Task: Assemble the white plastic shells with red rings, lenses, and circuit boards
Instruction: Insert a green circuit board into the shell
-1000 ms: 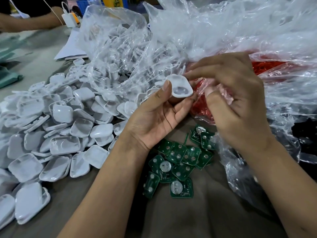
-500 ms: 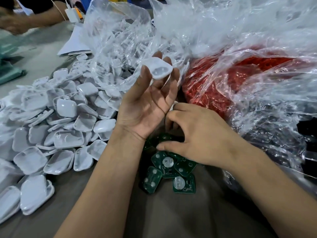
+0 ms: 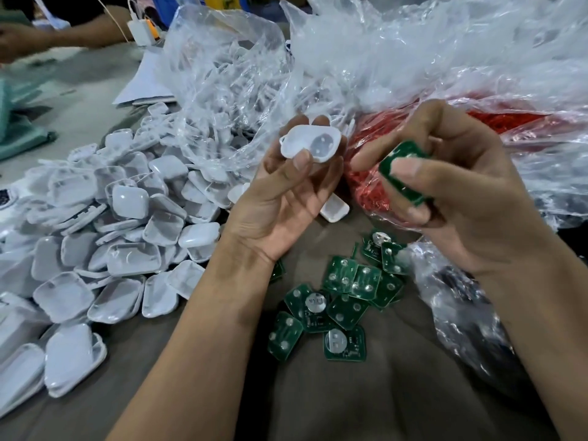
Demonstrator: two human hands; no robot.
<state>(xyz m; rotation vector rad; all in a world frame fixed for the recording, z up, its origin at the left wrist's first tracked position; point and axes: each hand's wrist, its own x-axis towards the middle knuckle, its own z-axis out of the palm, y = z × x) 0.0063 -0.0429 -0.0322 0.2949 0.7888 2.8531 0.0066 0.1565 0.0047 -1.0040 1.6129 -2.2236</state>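
White moulded plastic shell (image 3: 310, 143) pinched in my left hand (image 3: 286, 198), cavity up and facing me. My right hand (image 3: 458, 189) grips 1 green square circuit board (image 3: 402, 173) just right of it, tilted, apart; the board must travel left.

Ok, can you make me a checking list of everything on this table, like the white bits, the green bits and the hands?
Surface: brown table, partly bare near the person.
Job's things: white shell in left hand; green circuit board in right hand; loose boards below; shell pile at left; red rings in a clear bag.
Clutter: papers.
Grippers: both hands holding parts, apart.
Cables: white cable to a white charger.
Surroundings: another person's arm far left.
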